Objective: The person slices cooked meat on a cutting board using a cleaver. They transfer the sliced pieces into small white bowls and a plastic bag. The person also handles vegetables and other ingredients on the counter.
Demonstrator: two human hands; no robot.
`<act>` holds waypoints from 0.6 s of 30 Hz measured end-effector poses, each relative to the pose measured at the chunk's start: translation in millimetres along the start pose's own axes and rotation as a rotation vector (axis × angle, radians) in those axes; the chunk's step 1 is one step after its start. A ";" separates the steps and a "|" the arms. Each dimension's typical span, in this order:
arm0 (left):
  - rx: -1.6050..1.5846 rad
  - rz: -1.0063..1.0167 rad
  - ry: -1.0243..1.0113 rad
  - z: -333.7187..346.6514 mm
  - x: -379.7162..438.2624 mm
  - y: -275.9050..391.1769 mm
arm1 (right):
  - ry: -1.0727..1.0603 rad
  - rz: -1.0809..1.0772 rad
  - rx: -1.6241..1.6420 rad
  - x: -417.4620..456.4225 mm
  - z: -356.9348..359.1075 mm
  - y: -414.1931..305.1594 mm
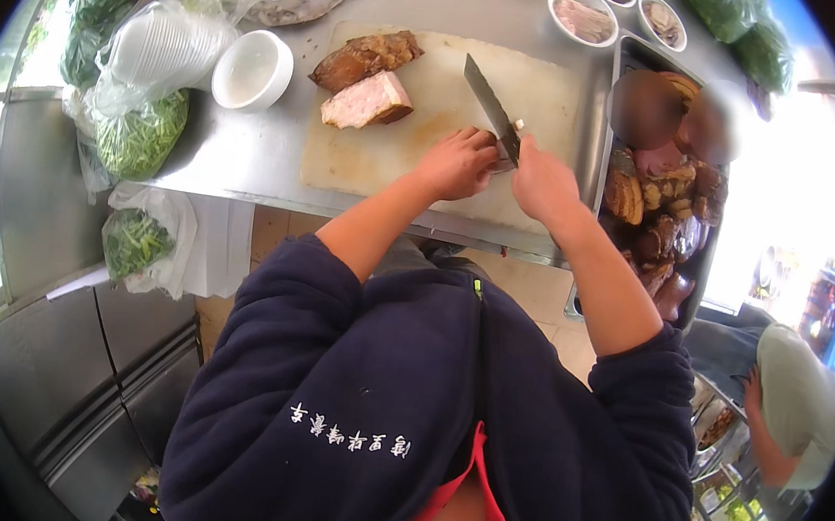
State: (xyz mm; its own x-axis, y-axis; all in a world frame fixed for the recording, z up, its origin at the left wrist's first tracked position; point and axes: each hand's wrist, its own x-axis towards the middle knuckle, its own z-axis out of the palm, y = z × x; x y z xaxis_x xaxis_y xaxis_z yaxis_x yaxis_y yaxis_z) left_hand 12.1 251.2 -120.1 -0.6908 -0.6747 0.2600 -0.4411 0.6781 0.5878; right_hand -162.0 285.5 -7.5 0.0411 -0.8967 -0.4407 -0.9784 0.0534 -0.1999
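Note:
My right hand [546,181] grips a knife whose long dark blade [487,98] points away from me over a pale cutting board [433,179]. Beside the blade, my left hand [461,161] presses its curled fingers on a small piece of meat [503,166], mostly hidden by the fingers and the knife. A tiny pale bit [519,124] is at the blade's right edge. Toward the board's left side lie a browned chunk of cooked meat [365,59] and, touching it, a cut chunk [366,101] with its pale inside showing.
On the right stands a metal tray [595,138] of browned meat pieces [653,242]. White bowls of sliced meat [583,16] sit at the back. To the left are stacked foam bowls [253,70] and bagged greens [139,132]. Another person [799,403] is at far right.

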 end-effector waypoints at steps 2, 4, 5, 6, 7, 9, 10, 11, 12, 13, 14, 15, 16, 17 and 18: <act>0.000 0.008 -0.004 0.3 -0.7 0.4 | -0.006 -0.014 -0.035 4.7 10.3 1.5; -0.005 0.033 0.015 -2.1 5.3 -3.3 | -0.002 -0.050 -0.052 16.1 7.5 4.8; -0.023 0.050 0.029 -4.1 2.8 -2.1 | -0.008 -0.071 -0.051 15.5 -9.2 1.0; -0.002 0.078 0.046 -6.8 0.4 -4.8 | 0.009 -0.082 -0.059 8.5 -19.4 -6.8; -0.014 0.072 0.046 -6.4 -1.7 -4.8 | -0.031 -0.060 -0.039 3.0 -22.5 -9.4; -0.044 0.083 0.059 -4.9 0.9 -5.5 | 0.034 0.005 -0.038 0.4 18.2 -8.8; -0.007 0.085 0.026 -4.6 0.1 -6.8 | 0.032 -0.011 -0.035 4.1 20.3 -5.8; -0.015 0.092 0.056 -4.2 -3.6 -9.6 | 0.030 -0.024 -0.033 7.6 22.6 -4.3; -0.023 0.115 0.089 -1.7 -2.8 -13.2 | 0.041 -0.027 -0.032 9.0 17.0 -3.9; -0.040 0.135 0.123 -1.5 -2.8 -12.6 | 0.000 -0.030 -0.064 6.5 0.5 -11.4; 0.021 0.145 0.136 -2.7 -7.7 -12.0 | -0.042 -0.031 -0.095 4.5 -18.3 -21.8; 0.020 0.121 0.098 -8.7 -6.8 -13.7 | -0.078 -0.043 -0.128 6.2 -33.0 -32.5; 0.008 0.094 0.053 -12.2 -10.1 -14.2 | -0.118 0.009 -0.142 -1.6 -31.2 -40.3; -0.004 0.067 0.006 -14.0 -11.3 -13.7 | -0.111 0.050 -0.070 -1.7 -13.4 -40.0; -0.035 0.081 0.002 -13.3 -10.4 -12.3 | -0.027 0.043 -0.054 -1.9 14.4 -27.3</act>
State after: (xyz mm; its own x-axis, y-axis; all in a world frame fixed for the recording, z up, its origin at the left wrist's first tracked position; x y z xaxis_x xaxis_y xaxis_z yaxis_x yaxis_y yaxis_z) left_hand 32.3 246.0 -119.8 -0.7223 -0.6189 0.3087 -0.3641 0.7198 0.5910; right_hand -132.4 292.1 -13.8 0.0038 -0.8819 -0.4714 -0.9889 0.0668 -0.1329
